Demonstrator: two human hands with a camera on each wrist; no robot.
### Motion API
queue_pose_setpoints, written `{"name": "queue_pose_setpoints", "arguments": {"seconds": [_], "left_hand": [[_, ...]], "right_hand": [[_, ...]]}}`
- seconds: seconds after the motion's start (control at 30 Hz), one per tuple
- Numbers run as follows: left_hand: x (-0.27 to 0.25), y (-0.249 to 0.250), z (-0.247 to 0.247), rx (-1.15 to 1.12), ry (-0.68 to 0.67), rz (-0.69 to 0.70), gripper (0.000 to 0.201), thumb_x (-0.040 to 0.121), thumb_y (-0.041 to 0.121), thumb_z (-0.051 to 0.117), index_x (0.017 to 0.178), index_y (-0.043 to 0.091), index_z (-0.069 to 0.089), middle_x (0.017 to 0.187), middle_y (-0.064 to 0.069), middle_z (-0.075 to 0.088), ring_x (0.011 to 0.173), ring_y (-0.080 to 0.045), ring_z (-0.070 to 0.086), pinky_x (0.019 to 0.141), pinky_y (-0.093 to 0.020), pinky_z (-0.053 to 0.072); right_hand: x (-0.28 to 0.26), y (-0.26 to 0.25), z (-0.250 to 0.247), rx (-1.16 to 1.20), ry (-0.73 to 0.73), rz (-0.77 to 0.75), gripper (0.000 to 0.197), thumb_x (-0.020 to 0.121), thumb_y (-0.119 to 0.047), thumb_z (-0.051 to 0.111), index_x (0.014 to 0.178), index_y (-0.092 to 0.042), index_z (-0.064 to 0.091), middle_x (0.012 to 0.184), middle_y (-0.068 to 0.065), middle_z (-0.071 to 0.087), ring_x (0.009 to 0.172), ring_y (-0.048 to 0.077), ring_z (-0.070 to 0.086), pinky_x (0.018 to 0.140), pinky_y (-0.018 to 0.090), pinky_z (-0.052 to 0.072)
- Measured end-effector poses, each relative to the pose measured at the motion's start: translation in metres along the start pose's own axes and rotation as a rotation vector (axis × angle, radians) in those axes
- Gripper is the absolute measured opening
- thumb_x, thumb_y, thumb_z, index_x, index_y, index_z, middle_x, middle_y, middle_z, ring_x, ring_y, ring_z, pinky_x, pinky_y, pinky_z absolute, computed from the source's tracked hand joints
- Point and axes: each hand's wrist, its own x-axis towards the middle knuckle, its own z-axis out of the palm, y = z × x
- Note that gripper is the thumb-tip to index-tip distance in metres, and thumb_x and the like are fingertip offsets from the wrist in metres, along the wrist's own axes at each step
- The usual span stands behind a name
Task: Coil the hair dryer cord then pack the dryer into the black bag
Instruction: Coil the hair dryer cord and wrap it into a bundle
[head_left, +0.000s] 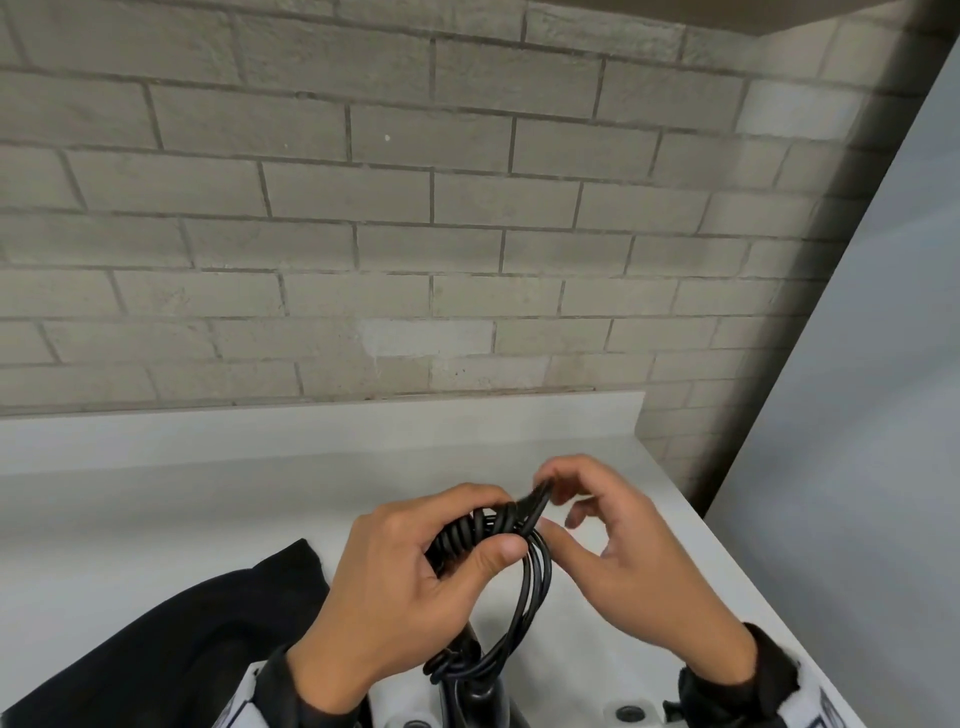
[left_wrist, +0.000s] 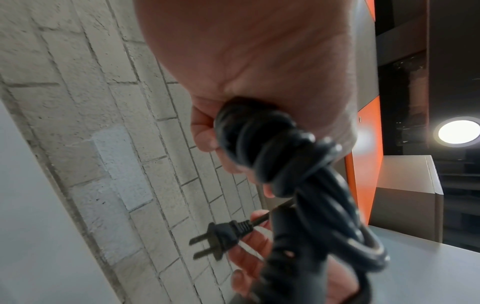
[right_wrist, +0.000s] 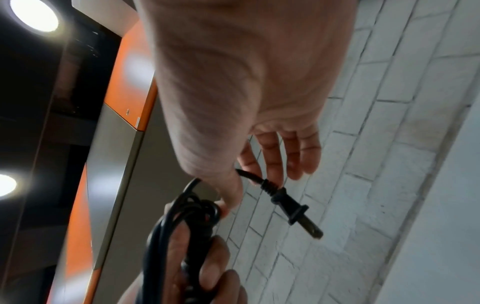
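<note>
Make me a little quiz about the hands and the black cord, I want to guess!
1. True or false: the plug has three prongs.
2. Which hand grips the cord bundle: A left hand, B right hand?
3. Fill in: the black bag lies on the white ____.

Key: 1 false, it has two. 2 A; the right hand pinches the cord near the plug. 3 counter.

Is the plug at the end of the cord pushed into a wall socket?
No: the plug hangs free in front of the brick wall, prongs bare, while the right hand pinches the cord just behind it.
</note>
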Motion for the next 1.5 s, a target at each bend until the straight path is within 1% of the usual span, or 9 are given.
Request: {"name": "queue_pose_setpoints", "arguments": {"seconds": [0.2, 0.37, 0.63, 0.73, 0.9, 1.13, 1.23, 1.3, 1.5], "left_hand": [[0.0, 0.0, 0.0, 0.054, 0.036, -0.025, 0.035, 0.084, 0.071, 0.054, 0.104, 0.044, 0.062, 0.073, 0.012, 0.066, 0.06, -0.015, 0.061, 0.059, -0.032, 0.051], [0.0, 0.0, -0.001, 0.049, 0.036, -0.049, 0.037, 0.082, 0.072, 0.055, 0.104, 0.044, 0.065, 0.074, 0.013, 0.068, 0.061, -0.012, 0.062, 0.06, -0.032, 0.053], [0.001, 0.0, -0.003, -0.002, 0.001, -0.1, 0.04, 0.075, 0.076, 0.057, 0.103, 0.048, 0.066, 0.082, 0.013, 0.073, 0.072, -0.017, 0.069, 0.07, -0.04, 0.056], [0.001, -0.001, -0.005, 0.047, 0.004, -0.106, 0.037, 0.076, 0.075, 0.055, 0.104, 0.05, 0.064, 0.083, 0.02, 0.072, 0.073, -0.013, 0.069, 0.071, -0.037, 0.056], [0.004, 0.002, -0.007, 0.073, -0.019, -0.1, 0.031, 0.08, 0.068, 0.058, 0.101, 0.046, 0.066, 0.081, 0.018, 0.073, 0.075, -0.01, 0.07, 0.07, -0.036, 0.056], [0.006, 0.01, -0.014, 0.071, -0.189, -0.111, 0.025, 0.074, 0.055, 0.069, 0.096, 0.042, 0.07, 0.081, 0.018, 0.073, 0.078, -0.009, 0.07, 0.072, -0.034, 0.056], [0.008, 0.014, -0.013, 0.013, -0.315, -0.139, 0.021, 0.077, 0.046, 0.076, 0.097, 0.04, 0.074, 0.09, 0.022, 0.074, 0.087, -0.004, 0.071, 0.08, -0.034, 0.057], [0.009, 0.014, -0.012, -0.038, -0.329, -0.155, 0.02, 0.077, 0.042, 0.08, 0.096, 0.038, 0.075, 0.089, 0.02, 0.075, 0.085, -0.003, 0.071, 0.081, -0.034, 0.058], [0.015, 0.012, -0.009, -0.08, -0.173, -0.154, 0.046, 0.067, 0.073, 0.069, 0.103, 0.044, 0.066, 0.065, 0.009, 0.066, 0.062, -0.008, 0.064, 0.066, -0.032, 0.054]], "right_hand": [[-0.018, -0.009, 0.025, 0.706, 0.023, 0.325, 0.013, 0.095, -0.002, 0.055, 0.09, 0.001, 0.067, 0.074, 0.015, 0.07, 0.063, 0.02, 0.069, 0.06, 0.027, 0.056], [-0.027, -0.017, 0.038, 0.99, -0.062, 0.458, 0.014, 0.083, -0.011, 0.068, 0.091, 0.0, 0.067, 0.074, 0.02, 0.068, 0.06, 0.025, 0.065, 0.058, 0.034, 0.056], [-0.033, -0.016, 0.041, 1.231, -0.173, 0.473, 0.044, 0.07, -0.021, 0.082, 0.107, -0.003, 0.068, 0.08, 0.017, 0.065, 0.072, 0.027, 0.062, 0.07, 0.038, 0.048], [-0.035, -0.017, 0.042, 1.384, -0.192, 0.488, 0.054, 0.078, -0.034, 0.075, 0.117, 0.002, 0.063, 0.1, 0.028, 0.061, 0.095, 0.038, 0.057, 0.077, 0.045, 0.043], [-0.038, -0.022, 0.051, 1.125, -0.148, 0.42, 0.081, 0.069, -0.039, 0.086, 0.128, 0.003, 0.051, 0.102, 0.025, 0.067, 0.095, 0.036, 0.065, 0.081, 0.045, 0.049], [-0.04, -0.033, 0.052, 0.887, -0.173, 0.398, 0.052, 0.07, -0.052, 0.079, 0.109, -0.019, 0.07, 0.099, 0.004, 0.072, 0.097, 0.019, 0.069, 0.083, 0.035, 0.052], [-0.04, -0.04, 0.044, 0.777, -0.264, 0.32, 0.034, 0.079, -0.02, 0.078, 0.11, -0.026, 0.066, 0.096, 0.001, 0.068, 0.095, 0.016, 0.067, 0.085, 0.028, 0.051], [-0.039, -0.043, 0.038, 0.742, -0.314, 0.309, 0.041, 0.079, -0.003, 0.076, 0.11, -0.03, 0.065, 0.089, 0.003, 0.066, 0.078, 0.016, 0.066, 0.073, 0.029, 0.052], [-0.038, -0.039, 0.023, 0.683, -0.372, 0.39, 0.049, 0.071, -0.004, 0.085, 0.111, -0.008, 0.057, 0.091, 0.008, 0.07, 0.068, 0.022, 0.063, 0.06, 0.033, 0.051]]}}
